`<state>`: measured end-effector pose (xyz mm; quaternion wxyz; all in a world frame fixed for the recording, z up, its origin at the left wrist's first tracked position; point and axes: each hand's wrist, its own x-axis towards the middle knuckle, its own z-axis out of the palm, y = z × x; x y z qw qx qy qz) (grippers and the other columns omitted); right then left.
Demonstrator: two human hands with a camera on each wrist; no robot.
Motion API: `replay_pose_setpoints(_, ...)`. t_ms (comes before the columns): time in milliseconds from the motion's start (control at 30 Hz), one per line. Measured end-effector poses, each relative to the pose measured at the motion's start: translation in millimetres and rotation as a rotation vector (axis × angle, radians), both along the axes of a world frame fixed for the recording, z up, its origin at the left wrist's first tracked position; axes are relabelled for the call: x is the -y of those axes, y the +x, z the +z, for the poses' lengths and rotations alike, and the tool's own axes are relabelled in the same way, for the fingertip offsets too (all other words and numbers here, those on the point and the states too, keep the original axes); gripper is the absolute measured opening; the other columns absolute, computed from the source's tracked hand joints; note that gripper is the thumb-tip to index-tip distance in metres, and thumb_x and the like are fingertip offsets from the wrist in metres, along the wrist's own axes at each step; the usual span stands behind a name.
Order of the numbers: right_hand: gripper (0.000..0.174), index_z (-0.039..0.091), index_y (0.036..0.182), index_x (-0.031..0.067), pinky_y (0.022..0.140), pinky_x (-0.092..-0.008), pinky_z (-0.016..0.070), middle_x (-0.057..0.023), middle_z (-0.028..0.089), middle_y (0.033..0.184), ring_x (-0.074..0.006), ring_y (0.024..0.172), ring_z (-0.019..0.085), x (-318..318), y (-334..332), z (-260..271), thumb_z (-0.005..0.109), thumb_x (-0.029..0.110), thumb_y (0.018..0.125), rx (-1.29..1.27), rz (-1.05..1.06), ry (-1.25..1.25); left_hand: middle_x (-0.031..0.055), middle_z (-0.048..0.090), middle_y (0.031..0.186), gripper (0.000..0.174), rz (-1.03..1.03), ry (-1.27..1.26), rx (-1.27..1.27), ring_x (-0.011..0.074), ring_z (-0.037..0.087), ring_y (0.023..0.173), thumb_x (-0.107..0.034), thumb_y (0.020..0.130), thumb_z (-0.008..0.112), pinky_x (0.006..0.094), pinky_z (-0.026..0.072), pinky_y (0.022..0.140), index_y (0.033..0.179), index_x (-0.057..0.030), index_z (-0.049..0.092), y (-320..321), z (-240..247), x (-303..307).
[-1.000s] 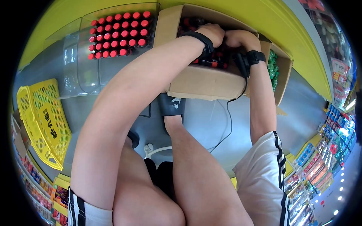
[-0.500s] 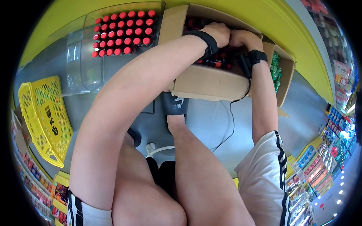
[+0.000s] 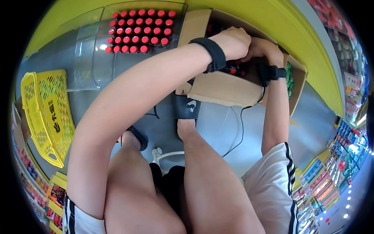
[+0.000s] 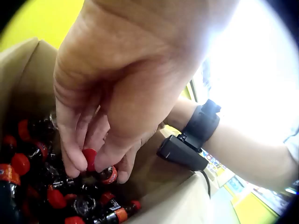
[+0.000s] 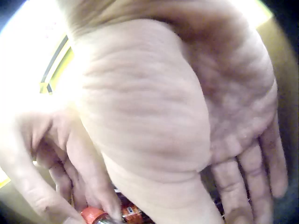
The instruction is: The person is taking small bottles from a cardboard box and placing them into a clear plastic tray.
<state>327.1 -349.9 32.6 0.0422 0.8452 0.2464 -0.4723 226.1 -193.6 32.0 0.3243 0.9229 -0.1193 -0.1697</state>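
In the head view both hands reach into an opened cardboard box [image 3: 230, 87] full of small dark bottles with red caps. My left hand [image 3: 233, 43] points down into it, and its thumb and fingertips pinch a bottle by the red cap [image 4: 88, 158]. Close beside it, the right hand [image 3: 265, 50] reaches down from the right, partly hidden behind the left in the left wrist view. An orange-labelled bottle [image 4: 109, 175] shows by the right fingertips; I cannot tell whether they grip it. More bottles [image 4: 56, 197] lie jumbled below.
Left of the box, a clear plastic tray [image 3: 85, 58] holds rows of upright red-capped bottles [image 3: 142, 30]. A second box [image 3: 299, 90] with green packets stands at right. A yellow basket [image 3: 48, 117] sits at left; a black cable [image 3: 242, 132] hangs from the right wrist.
The head view has shifted, so box, tray and hands appear further right and slightly lower. Both hands stay inside the box, close together.
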Motion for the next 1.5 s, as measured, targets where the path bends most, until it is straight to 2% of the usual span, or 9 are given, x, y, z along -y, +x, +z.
replay_pose_setpoints(167, 0.053, 0.079, 0.124, 0.0067, 0.099, -0.0397, 0.0551, -0.0117, 0.081, 0.113, -0.0304, 0.110, 0.074, -1, -10, 20, 0.097, 0.019, 0.076, -0.072, -0.031, 0.158, 0.0322, 0.077, 0.103, 0.021, 0.176, -0.197, 0.268, 0.0465, 0.078, 0.098, -0.002, 0.088, 0.067, 0.0515, 0.0635, 0.082, 0.103, 0.0062, 0.080, -39, 3, -31)
replay_pose_setpoints(300, 0.043, 0.078, 0.119, 0.0009, 0.090, -0.0394, 0.0590, -0.0132, 0.080, 0.104, -0.0251, 0.099, 0.075, -1, -33, 29, 0.093, 0.007, 0.080, -0.001, -0.067, 0.331, 0.0290, 0.073, 0.089, 0.010, 0.261, -0.315, 0.136, 0.0469, 0.073, 0.089, 0.002, 0.082, 0.071, 0.0497, 0.0592, 0.080, 0.090, 0.0077, 0.072, -60, 12, -44)
replay_pose_setpoints(533, 0.041, 0.076, 0.118, -0.0011, 0.084, -0.0381, 0.0580, -0.0115, 0.078, 0.099, -0.0230, 0.089, 0.071, -11, -56, 57, 0.090, 0.003, 0.080, 0.063, -0.134, 0.452, 0.0258, 0.072, 0.086, 0.014, 0.300, -0.394, 0.369, 0.0421, 0.073, 0.084, 0.001, 0.087, 0.072, 0.0467, 0.0579, 0.076, 0.100, 0.0069, 0.073, -80, 12, -60)
replay_pose_setpoints(667, 0.040, 0.076, 0.119, -0.0006, 0.082, -0.0384, 0.0573, -0.0124, 0.077, 0.101, -0.0240, 0.086, 0.069, -26, -76, 78, 0.089, 0.005, 0.081, 0.169, -0.061, 0.519, 0.0224, 0.072, 0.085, 0.017, 0.333, -0.440, 0.301, 0.0361, 0.074, 0.082, -0.005, 0.090, 0.075, 0.0431, 0.0588, 0.075, 0.104, 0.0051, 0.074, -93, 24, -81)
replay_pose_setpoints(733, 0.041, 0.076, 0.122, 0.0049, 0.073, -0.0322, 0.0516, -0.0054, 0.071, 0.093, -0.0179, 0.080, 0.062, -36, -87, 87, 0.089, 0.010, 0.083, 0.254, 0.041, 0.616, 0.0158, 0.074, 0.091, 0.022, 0.327, -0.554, 0.350, 0.0257, 0.073, 0.082, -0.008, 0.094, 0.077, 0.0371, 0.0591, 0.075, 0.112, 0.0030, 0.073, -101, 21, -100)
replay_pose_setpoints(867, 0.041, 0.075, 0.123, 0.0042, 0.071, -0.0354, 0.0510, -0.0086, 0.071, 0.092, -0.0206, 0.075, 0.061, -62, -107, 104, 0.089, 0.013, 0.085, 0.269, 0.041, 0.687, 0.0056, 0.070, 0.108, 0.023, 0.339, -0.656, 0.245, 0.0140, 0.069, 0.093, -0.007, 0.099, 0.077, 0.0295, 0.0596, 0.081, 0.120, -0.0011, 0.072, -126, 26, -134)
replay_pose_setpoints(1000, 0.040, 0.073, 0.122, 0.0027, 0.072, -0.0378, 0.0531, -0.0127, 0.068, 0.092, -0.0276, 0.075, 0.064, -85, -128, 106, 0.086, 0.009, 0.085, 0.396, 0.210, 0.685, 0.0064, 0.071, 0.116, 0.027, 0.419, -0.747, 0.188, 0.0155, 0.072, 0.106, 0.003, 0.099, 0.073, 0.0316, 0.0608, 0.098, 0.126, -0.0004, 0.072, -146, 24, -152)
replay_pose_setpoints(1067, 0.027, 0.072, 0.105, 0.0031, 0.076, -0.0477, 0.0553, -0.0152, 0.071, 0.094, -0.0385, 0.087, 0.069, -100, -140, 104, 0.085, 0.013, 0.084, 0.463, 0.214, 0.668, 0.0065, 0.071, 0.119, 0.028, 0.440, -0.772, 0.175, 0.0158, 0.071, 0.110, 0.004, 0.100, 0.071, 0.0321, 0.0601, 0.101, 0.128, 0.0004, 0.071, -155, 20, -160)
replay_pose_setpoints(1500, 0.024, 0.068, 0.088, 0.0050, 0.074, -0.0434, 0.0550, -0.0099, 0.067, 0.076, -0.0298, 0.080, 0.068, -154, -181, 50, 0.085, 0.020, 0.085, 0.621, 0.408, 0.778, 0.0105, 0.074, 0.128, 0.026, 0.598, -0.884, 0.186, 0.0216, 0.070, 0.122, 0.000, 0.104, 0.069, 0.0376, 0.0551, 0.111, 0.131, 0.0016, 0.067, -193, -2, -182)
